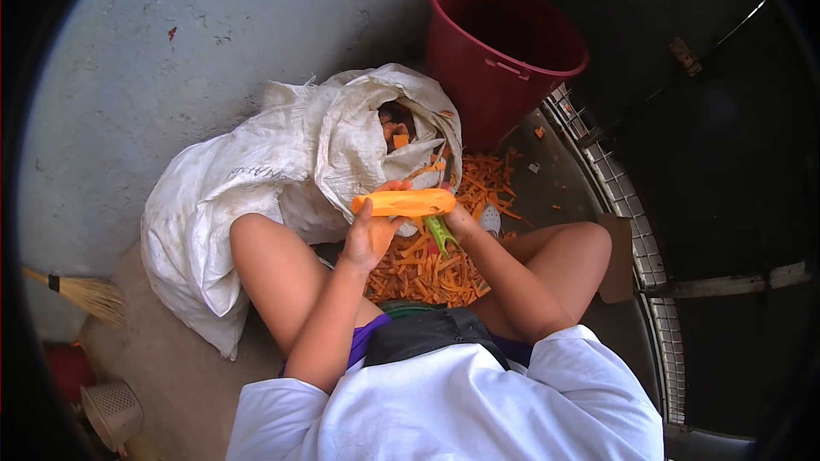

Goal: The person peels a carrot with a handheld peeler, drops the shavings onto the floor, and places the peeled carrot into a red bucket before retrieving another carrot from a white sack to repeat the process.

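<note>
So in the head view, the left hand [370,237] has a peeled carrot [404,202] pinched between thumb and fingers, held crosswise over a heap of peelings [424,277]. The right hand [459,220] is curled at the carrot's other end, by a green-handled peeler [442,235]; its exact grip is kinda hidden. Knees box both hands in on either side. Just beyond the left hand there's a white sack [235,158], mouth open toward the hands, with faint dark lettering I can't make out. Past the hands, a red bucket [487,77] stands close to the sack, near the wall [213,34]. Off to the right of the hands, a strip of floor [568,192] runs up to a wire mesh edge [628,213].
</note>
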A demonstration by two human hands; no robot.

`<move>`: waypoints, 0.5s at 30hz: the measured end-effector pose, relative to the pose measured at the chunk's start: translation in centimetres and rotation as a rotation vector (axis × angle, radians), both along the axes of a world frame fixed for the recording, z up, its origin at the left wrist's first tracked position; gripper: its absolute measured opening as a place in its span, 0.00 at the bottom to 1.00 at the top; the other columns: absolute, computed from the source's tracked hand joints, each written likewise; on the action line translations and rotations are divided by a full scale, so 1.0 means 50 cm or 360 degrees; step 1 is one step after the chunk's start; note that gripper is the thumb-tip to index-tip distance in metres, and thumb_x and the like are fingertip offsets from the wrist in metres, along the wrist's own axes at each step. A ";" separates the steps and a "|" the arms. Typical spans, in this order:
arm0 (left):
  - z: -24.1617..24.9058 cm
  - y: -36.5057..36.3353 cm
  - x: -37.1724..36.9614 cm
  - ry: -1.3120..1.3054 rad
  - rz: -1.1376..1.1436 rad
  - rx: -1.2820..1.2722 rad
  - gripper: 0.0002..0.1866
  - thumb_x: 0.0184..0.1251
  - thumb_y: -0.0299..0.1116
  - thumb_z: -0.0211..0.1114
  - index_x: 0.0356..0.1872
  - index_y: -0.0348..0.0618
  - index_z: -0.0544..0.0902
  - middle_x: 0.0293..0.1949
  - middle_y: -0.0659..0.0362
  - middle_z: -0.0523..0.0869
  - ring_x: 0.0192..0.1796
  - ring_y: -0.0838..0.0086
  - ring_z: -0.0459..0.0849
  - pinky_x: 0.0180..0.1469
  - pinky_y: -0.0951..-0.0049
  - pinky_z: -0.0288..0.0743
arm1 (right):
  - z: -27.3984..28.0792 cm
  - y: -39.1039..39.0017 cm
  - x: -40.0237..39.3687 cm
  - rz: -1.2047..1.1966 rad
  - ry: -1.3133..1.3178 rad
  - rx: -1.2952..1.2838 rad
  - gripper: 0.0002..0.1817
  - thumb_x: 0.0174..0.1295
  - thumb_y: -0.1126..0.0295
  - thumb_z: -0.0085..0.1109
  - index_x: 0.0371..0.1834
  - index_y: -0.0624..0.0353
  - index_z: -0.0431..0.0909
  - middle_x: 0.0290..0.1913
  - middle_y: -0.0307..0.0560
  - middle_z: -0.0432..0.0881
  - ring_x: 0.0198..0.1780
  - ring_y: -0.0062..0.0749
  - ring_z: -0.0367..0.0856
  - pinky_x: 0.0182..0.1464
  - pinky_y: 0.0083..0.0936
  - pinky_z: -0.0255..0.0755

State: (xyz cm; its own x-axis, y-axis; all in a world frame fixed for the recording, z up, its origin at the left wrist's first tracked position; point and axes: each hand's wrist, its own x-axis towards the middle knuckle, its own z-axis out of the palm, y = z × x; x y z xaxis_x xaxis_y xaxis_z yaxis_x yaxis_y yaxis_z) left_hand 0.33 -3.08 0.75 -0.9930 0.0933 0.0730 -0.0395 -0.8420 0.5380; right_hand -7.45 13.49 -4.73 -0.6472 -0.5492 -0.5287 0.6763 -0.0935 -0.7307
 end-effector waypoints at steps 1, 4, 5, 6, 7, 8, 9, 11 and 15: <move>0.014 -0.009 0.005 0.0117 -0.0075 -0.0091 0.33 0.58 0.56 0.48 0.54 0.37 0.64 0.55 0.54 0.66 0.58 0.68 0.63 0.59 0.67 0.54 | 0.060 -0.004 0.007 -0.0173 -0.0042 0.0032 0.18 0.60 0.58 0.43 0.44 0.63 0.68 0.38 0.47 0.75 0.36 0.27 0.76 0.40 0.22 0.70; 0.030 -0.027 0.013 -0.0010 -0.0370 -0.0215 0.33 0.57 0.56 0.48 0.54 0.37 0.63 0.54 0.54 0.67 0.58 0.69 0.63 0.58 0.67 0.57 | 0.044 0.029 -0.023 -0.0281 0.0143 0.0114 0.17 0.59 0.60 0.45 0.41 0.63 0.71 0.38 0.47 0.76 0.35 0.29 0.76 0.39 0.22 0.71; 0.027 -0.030 0.014 -0.0224 -0.0405 -0.0363 0.30 0.57 0.50 0.53 0.54 0.37 0.63 0.50 0.53 0.72 0.51 0.71 0.71 0.49 0.70 0.68 | 0.001 0.043 -0.046 -0.0276 0.0242 -0.0027 0.17 0.59 0.60 0.47 0.37 0.64 0.73 0.34 0.45 0.76 0.33 0.27 0.75 0.38 0.21 0.70; 0.022 -0.029 0.013 -0.0282 -0.0500 -0.0560 0.29 0.57 0.47 0.55 0.54 0.37 0.63 0.47 0.52 0.73 0.47 0.72 0.74 0.45 0.71 0.70 | 0.005 0.049 -0.053 -0.0247 0.0319 0.0107 0.16 0.58 0.60 0.47 0.36 0.65 0.74 0.33 0.45 0.76 0.33 0.26 0.75 0.37 0.21 0.69; 0.015 -0.027 0.013 -0.0340 -0.0595 -0.0757 0.28 0.57 0.43 0.56 0.54 0.36 0.62 0.44 0.52 0.75 0.43 0.73 0.76 0.42 0.72 0.73 | 0.008 0.054 -0.059 -0.0218 0.0395 0.0241 0.17 0.58 0.61 0.48 0.35 0.66 0.74 0.32 0.44 0.76 0.32 0.25 0.74 0.37 0.20 0.69; 0.007 -0.025 0.011 -0.0399 -0.0690 -0.0953 0.27 0.56 0.40 0.57 0.53 0.36 0.62 0.41 0.52 0.77 0.39 0.73 0.78 0.38 0.74 0.75 | 0.009 0.057 -0.061 -0.0186 0.0470 0.0375 0.17 0.58 0.61 0.48 0.34 0.67 0.74 0.31 0.43 0.76 0.32 0.24 0.74 0.37 0.20 0.68; 0.002 -0.020 0.005 -0.0481 -0.0788 -0.1032 0.23 0.54 0.33 0.60 0.50 0.37 0.65 0.33 0.55 0.78 0.27 0.76 0.78 0.26 0.77 0.74 | 0.009 0.056 -0.059 -0.0180 0.0547 0.0479 0.16 0.57 0.62 0.48 0.34 0.68 0.74 0.30 0.43 0.76 0.32 0.23 0.74 0.36 0.20 0.67; 0.001 -0.003 0.006 -0.0506 -0.0877 -0.1101 0.21 0.53 0.32 0.60 0.47 0.38 0.66 0.29 0.57 0.77 0.24 0.77 0.76 0.23 0.78 0.72 | 0.009 0.051 -0.056 -0.0167 0.0703 0.0680 0.16 0.56 0.64 0.49 0.34 0.69 0.74 0.29 0.43 0.76 0.31 0.21 0.73 0.35 0.19 0.67; -0.047 0.033 -0.002 -0.0595 -0.0636 -0.1134 0.14 0.51 0.30 0.62 0.38 0.38 0.69 0.22 0.61 0.73 0.19 0.80 0.72 0.18 0.81 0.68 | 0.048 0.021 -0.027 -0.0195 0.1186 0.0890 0.12 0.51 0.66 0.51 0.34 0.63 0.74 0.23 0.47 0.77 0.28 0.29 0.76 0.32 0.27 0.68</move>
